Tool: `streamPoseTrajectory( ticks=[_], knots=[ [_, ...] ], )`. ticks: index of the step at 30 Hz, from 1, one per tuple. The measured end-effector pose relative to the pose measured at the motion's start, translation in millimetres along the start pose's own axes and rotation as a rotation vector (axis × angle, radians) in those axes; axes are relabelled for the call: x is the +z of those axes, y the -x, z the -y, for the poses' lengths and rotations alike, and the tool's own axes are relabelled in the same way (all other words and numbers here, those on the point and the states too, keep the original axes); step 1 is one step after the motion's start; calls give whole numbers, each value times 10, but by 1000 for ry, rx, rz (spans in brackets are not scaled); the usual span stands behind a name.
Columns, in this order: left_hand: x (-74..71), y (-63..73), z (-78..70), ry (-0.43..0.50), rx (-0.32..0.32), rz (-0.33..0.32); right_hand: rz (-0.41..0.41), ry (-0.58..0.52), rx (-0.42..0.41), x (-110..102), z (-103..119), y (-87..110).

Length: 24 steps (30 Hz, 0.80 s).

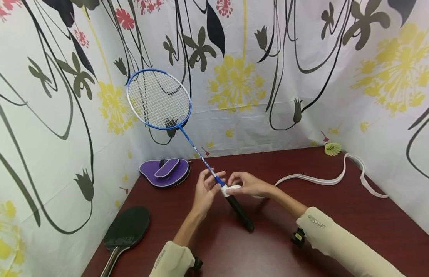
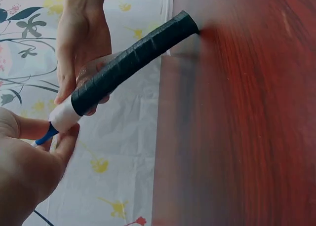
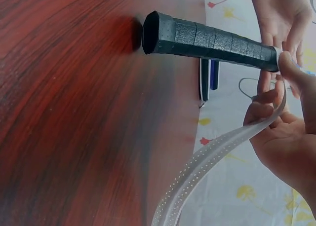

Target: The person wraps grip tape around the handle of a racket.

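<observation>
A blue and white badminton racket (image 1: 190,143) slants up to the left, strings toward the back wall. Its black-wrapped handle (image 2: 136,58) points down toward the table. My left hand (image 1: 203,194) pinches the racket where the blue shaft meets the white top of the handle. From the other side my right hand (image 1: 250,184) presses a white perforated grip tape (image 3: 197,159) against that white part, thumb on top. The rest of the tape trails from the fingers across the table to the right. In the right wrist view the handle's butt end (image 3: 151,33) faces the camera.
A purple paddle case (image 1: 166,172) lies at the back left of the dark red table (image 1: 270,250). Nearer, a black table tennis paddle (image 1: 128,229) rests along the left edge. A yellow shuttlecock (image 1: 332,149) sits at the back right, by the patterned cloth wall (image 1: 304,127).
</observation>
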State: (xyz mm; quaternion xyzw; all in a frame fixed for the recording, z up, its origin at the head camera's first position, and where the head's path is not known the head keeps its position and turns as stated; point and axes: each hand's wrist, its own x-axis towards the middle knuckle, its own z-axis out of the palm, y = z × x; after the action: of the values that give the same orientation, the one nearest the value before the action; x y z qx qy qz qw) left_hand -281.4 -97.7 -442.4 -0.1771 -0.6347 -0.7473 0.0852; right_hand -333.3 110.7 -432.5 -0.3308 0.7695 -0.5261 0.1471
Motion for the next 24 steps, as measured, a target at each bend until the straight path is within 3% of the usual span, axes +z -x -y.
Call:
streamPoseTrajectory(
  ticks=[8,12,17,21,24],
  knots=[
    [93,-80,57,-130,13,-166,-121,186,-17,-3,-21,-27],
    [97,-95,68,-114,15,-219,-150,226,-14,0,-29,-17],
    [76,-94,58,-59,-22,-204,-96,198,-6,-33,-31,19],
    [66,-108,18,-62,-45,-160,-38,156,-37,-89,-1,59],
    [66,-119,-20,-77,-51,-116,-36,187,-50,-118,11,68]
  ],
)
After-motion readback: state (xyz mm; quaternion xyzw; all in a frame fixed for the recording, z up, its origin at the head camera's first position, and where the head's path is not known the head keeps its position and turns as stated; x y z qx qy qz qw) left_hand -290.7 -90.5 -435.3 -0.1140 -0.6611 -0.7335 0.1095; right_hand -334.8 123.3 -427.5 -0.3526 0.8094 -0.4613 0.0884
